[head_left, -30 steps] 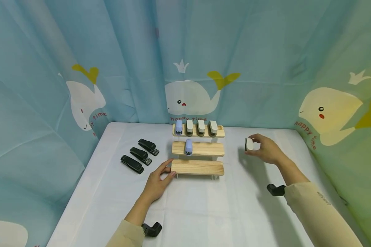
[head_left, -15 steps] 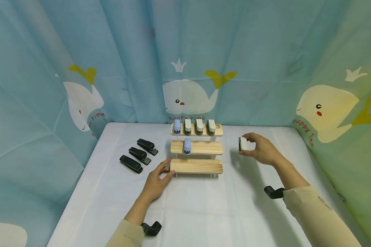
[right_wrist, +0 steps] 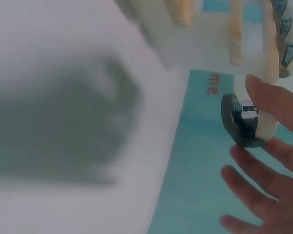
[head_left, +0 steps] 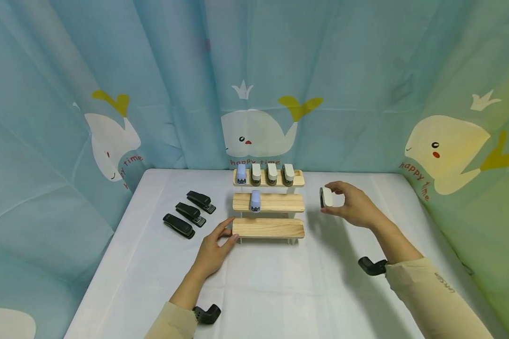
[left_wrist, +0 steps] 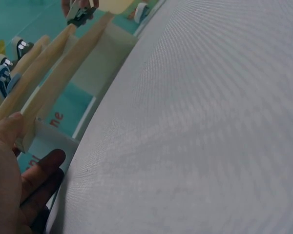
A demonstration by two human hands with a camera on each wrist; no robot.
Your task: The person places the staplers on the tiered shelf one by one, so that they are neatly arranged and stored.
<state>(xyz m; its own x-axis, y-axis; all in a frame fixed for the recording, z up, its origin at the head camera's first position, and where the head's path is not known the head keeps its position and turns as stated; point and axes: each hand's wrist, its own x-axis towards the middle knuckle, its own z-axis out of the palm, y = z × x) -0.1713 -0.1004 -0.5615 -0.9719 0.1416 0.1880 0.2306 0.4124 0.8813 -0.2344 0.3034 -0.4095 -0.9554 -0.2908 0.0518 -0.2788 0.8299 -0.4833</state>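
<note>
My right hand (head_left: 353, 205) pinches a small white stapler (head_left: 326, 197) between thumb and fingers, in the air right of a three-tier wooden display rack (head_left: 268, 228). In the right wrist view the stapler's (right_wrist: 244, 122) dark base and metal tip show. My left hand (head_left: 214, 249) holds the left end of the bottom shelf, thumb at its front corner and index finger at the back. On the top shelf stand a blue stapler (head_left: 241, 173) and three white staplers (head_left: 272, 173). One blue stapler (head_left: 255, 201) stands on the middle shelf, left of centre.
Three black staplers (head_left: 190, 214) lie slanted on the white-covered table (head_left: 263, 292), left of the rack. A blue curtain (head_left: 343, 56) with whale prints hangs behind and along both sides.
My right hand has moved left, carrying the white stapler closer to the rack. The left hand stays at the bottom shelf's end. The head view has shifted slightly.
</note>
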